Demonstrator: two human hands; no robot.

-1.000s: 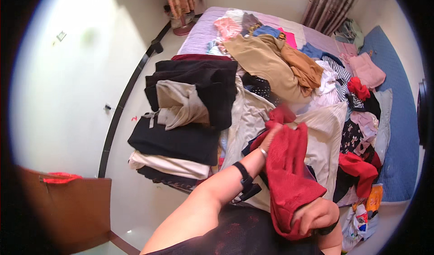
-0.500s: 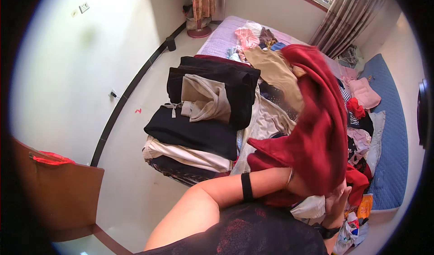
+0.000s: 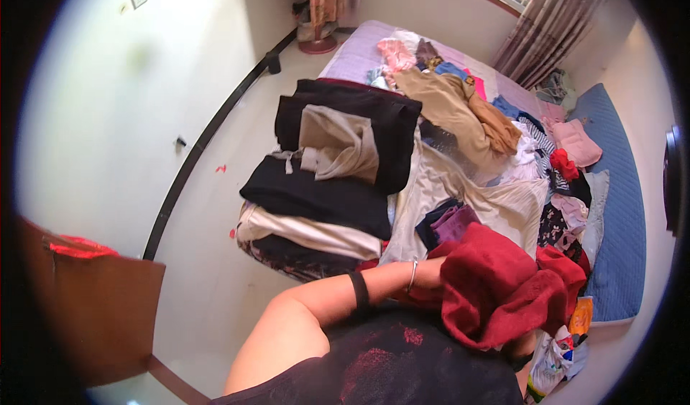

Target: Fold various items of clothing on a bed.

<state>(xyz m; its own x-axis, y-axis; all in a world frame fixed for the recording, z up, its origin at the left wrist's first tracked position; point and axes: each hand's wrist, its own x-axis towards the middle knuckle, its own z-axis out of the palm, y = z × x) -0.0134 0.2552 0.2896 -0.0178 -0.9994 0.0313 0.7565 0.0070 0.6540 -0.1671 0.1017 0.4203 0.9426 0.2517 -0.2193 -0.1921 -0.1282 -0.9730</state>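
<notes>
A dark red garment is bunched up close in front of me, its folds loose and crumpled. My left hand, with a silver bangle at the wrist, grips its left side; the fingertips are tucked into the cloth. My right hand is covered by the right part of the garment, and only the wrist with a black band shows below it. Just beyond the red cloth lie a cream garment and a small purple folded piece on the bed.
Left of the bed's middle stands a stack of folded clothes, with black pieces and a grey one. Tan trousers and mixed clothes spread over the lilac bedsheet. A blue mat leans at right. A brown wooden panel stands lower left.
The red garment has come down from its raised, spread position and is now gathered low before me. My left hand has shifted slightly left; my right hand has gone under the cloth.
</notes>
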